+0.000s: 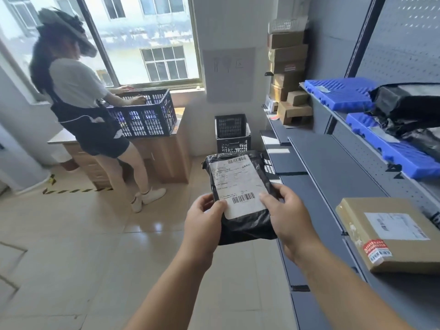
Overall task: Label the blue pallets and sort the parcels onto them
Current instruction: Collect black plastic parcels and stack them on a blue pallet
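A black poly-bag parcel (247, 225) with a white shipping label (238, 184) is held up in front of me, above the tiled floor. My left hand (202, 222) grips its lower left edge, thumb on the label. My right hand (290, 215) grips its right edge, thumb on the label's corner. Two blue pallets lie on the upper shelf at right: the far one (338, 91) carries a small label, the nearer one (390, 148) too. Black bagged parcels (404, 103) rest across both pallets.
A cardboard parcel (390, 234) lies on the grey lower shelf (333, 167). Stacked cardboard boxes (288, 67) stand at the shelf's far end. A black crate (232, 133) sits on the floor ahead. Another person (81, 103) stands at a wooden desk holding a black crate (145, 115).
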{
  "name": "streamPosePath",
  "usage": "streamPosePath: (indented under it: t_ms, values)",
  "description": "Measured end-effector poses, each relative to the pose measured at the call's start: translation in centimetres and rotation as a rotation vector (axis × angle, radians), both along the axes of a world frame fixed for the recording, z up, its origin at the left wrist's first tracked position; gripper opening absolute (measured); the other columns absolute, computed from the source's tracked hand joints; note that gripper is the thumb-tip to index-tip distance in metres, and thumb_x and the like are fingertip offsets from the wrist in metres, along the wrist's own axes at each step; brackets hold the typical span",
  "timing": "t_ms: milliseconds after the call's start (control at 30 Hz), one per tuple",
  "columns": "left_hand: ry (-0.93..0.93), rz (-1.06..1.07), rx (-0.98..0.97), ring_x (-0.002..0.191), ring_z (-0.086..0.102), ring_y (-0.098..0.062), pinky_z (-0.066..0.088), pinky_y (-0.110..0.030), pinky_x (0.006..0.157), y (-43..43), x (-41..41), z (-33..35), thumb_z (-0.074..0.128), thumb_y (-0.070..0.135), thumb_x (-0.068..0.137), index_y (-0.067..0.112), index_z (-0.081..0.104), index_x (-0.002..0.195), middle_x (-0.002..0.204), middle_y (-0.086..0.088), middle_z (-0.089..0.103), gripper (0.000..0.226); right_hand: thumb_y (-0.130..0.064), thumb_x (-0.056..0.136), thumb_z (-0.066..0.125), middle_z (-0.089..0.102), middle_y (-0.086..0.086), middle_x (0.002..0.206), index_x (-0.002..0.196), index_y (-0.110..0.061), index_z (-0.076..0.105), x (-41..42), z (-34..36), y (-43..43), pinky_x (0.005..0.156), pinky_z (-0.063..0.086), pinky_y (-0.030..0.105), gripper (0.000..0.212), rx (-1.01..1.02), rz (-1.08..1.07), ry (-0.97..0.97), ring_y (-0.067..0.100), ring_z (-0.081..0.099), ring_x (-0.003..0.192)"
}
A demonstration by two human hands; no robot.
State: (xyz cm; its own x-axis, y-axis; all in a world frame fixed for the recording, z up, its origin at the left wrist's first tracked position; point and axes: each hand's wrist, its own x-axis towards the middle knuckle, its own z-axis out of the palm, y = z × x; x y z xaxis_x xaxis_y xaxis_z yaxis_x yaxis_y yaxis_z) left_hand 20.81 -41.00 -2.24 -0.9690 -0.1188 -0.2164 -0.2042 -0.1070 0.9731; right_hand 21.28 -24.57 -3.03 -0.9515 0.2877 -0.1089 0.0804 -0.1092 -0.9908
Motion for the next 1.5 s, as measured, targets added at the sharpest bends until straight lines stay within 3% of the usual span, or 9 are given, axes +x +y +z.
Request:
streamPosePath:
  t_ms: [233, 500, 633, 767, 867, 967, 1167, 1333, 1500]
  values:
    - [0.002, -0.032, 0.005, 0.102, 0.075, -0.023, 0.059, -0.05, 0.095, 2.4, -9.3, 0.0, 0.066, 0.029, 0.076, 0.021, 0.072, 0.111, 0.105, 0.002, 0.08, 0.036, -0.025, 0.094, 0.065, 0.078, -0.005, 0.102, 0.119, -0.03, 0.066, -8.5, -0.2, 2.6, 0.077, 0.065, 0.044, 0.025, 0.019, -0.04, -0.011, 0.015, 0.077, 0.087]
    - [0.043, -0.198, 0.044, 0.098, 0.077, -0.023, 0.061, -0.038, 0.082, 4.9, -22.9, 0.2, 0.068, 0.021, 0.088, 0.021, 0.072, 0.112, 0.104, 0.0, 0.08, 0.024, -0.028, 0.086, 0.066, 0.079, -0.007, 0.095, 0.103, -0.031, 0.07, -19.3, 1.5, 4.9, 0.078, 0.064, 0.046, 0.017, 0.089, -0.194, 0.008, 0.019, 0.077, 0.087]
    - [0.036, -0.312, 0.036, 0.1, 0.076, -0.023, 0.061, -0.048, 0.092, 6.2, -28.9, 1.7, 0.069, 0.031, 0.078, 0.022, 0.071, 0.115, 0.106, 0.001, 0.08, 0.039, -0.033, 0.078, 0.065, 0.079, -0.006, 0.096, 0.104, -0.03, 0.072, -23.5, 2.9, 5.6, 0.081, 0.063, 0.046, 0.027, 0.105, -0.293, 0.019, 0.017, 0.077, 0.088]
    - [0.048, -0.442, 0.046, 0.099, 0.076, -0.026, 0.062, -0.049, 0.089, 8.4, -33.1, 2.7, 0.069, 0.028, 0.081, 0.025, 0.073, 0.11, 0.104, 0.0, 0.08, 0.029, -0.036, 0.077, 0.066, 0.079, -0.011, 0.097, 0.106, -0.035, 0.072, -25.6, 3.7, 7.2, 0.086, 0.061, 0.047, 0.029, 0.136, -0.433, 0.043, 0.014, 0.076, 0.09]
    - [0.067, -0.554, 0.059, 0.095, 0.077, -0.029, 0.064, -0.045, 0.079, 11.0, -35.0, 3.8, 0.068, 0.021, 0.09, 0.026, 0.073, 0.109, 0.103, -0.003, 0.08, 0.02, -0.039, 0.079, 0.066, 0.079, -0.011, 0.099, 0.108, -0.042, 0.071, -25.6, 4.7, 9.1, 0.084, 0.062, 0.048, 0.03, 0.164, -0.512, 0.057, 0.014, 0.076, 0.092]
    - [0.092, -0.668, 0.053, 0.094, 0.077, -0.029, 0.062, -0.059, 0.082, 14.4, -35.7, 5.3, 0.07, 0.032, 0.081, 0.03, 0.073, 0.11, 0.108, -0.001, 0.079, 0.029, -0.042, 0.079, 0.065, 0.078, -0.01, 0.102, 0.108, -0.046, 0.069, -24.7, 6.0, 11.4, 0.087, 0.061, 0.049, 0.029, 0.212, -0.61, 0.078, 0.016, 0.075, 0.095]
    - [0.145, -0.89, 0.075, 0.098, 0.077, -0.028, 0.061, -0.059, 0.086, 23.2, -35.0, 7.4, 0.068, 0.033, 0.079, 0.032, 0.074, 0.107, 0.111, 0.001, 0.078, 0.028, -0.038, 0.083, 0.063, 0.076, -0.016, 0.107, 0.111, -0.045, 0.069, -21.2, 8.6, 17.0, 0.096, 0.056, 0.049, 0.029, 0.297, -0.837, 0.12, 0.012, 0.07, 0.106]
    - [0.206, -1.022, 0.067, 0.101, 0.076, -0.021, 0.06, -0.053, 0.092, 30.4, -32.0, 8.8, 0.068, 0.037, 0.079, 0.033, 0.074, 0.106, 0.111, 0.006, 0.078, 0.028, -0.032, 0.081, 0.062, 0.078, -0.006, 0.1, 0.108, -0.036, 0.073, -17.2, 10.1, 22.0, 0.091, 0.057, 0.057, 0.029, 0.311, -0.984, 0.154, 0.023, 0.073, 0.097]
    - [0.291, -1.124, 0.064, 0.1, 0.076, -0.015, 0.061, -0.043, 0.089, 35.8, -29.1, 9.3, 0.066, 0.037, 0.078, 0.034, 0.074, 0.109, 0.108, 0.011, 0.078, 0.032, -0.033, 0.078, 0.062, 0.079, -0.004, 0.095, 0.104, -0.04, 0.073, -13.6, 10.4, 26.1, 0.088, 0.057, 0.06, 0.029, 0.334, -1.113, 0.148, 0.029, 0.073, 0.093]
